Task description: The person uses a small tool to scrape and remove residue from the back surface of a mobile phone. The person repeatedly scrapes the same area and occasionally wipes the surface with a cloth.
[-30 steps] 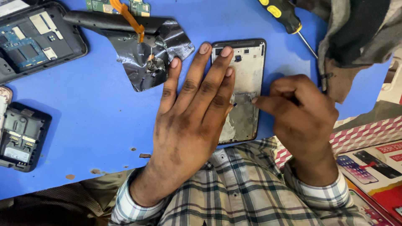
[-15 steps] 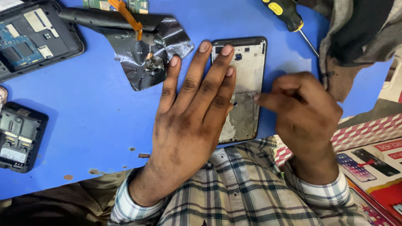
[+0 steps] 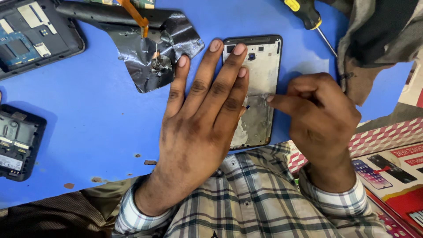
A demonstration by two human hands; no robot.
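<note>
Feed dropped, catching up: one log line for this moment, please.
left hand: flat on phone frame | right hand: fingertip at frame's right edge | screwdriver: untouched on blue table

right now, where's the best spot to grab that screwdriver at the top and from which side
Probably grip the screwdriver by its thick black and yellow handle, coming from the right hand's side. It lies flat on the blue table with its thin shaft pointing down-right toward the grey cloth; the handle is the fatter part and lies clear of the phone frame.

Bare blue table (image 3: pixel 88 132) left; crumpled foil (image 3: pixel 154 53) blocks the top
</note>
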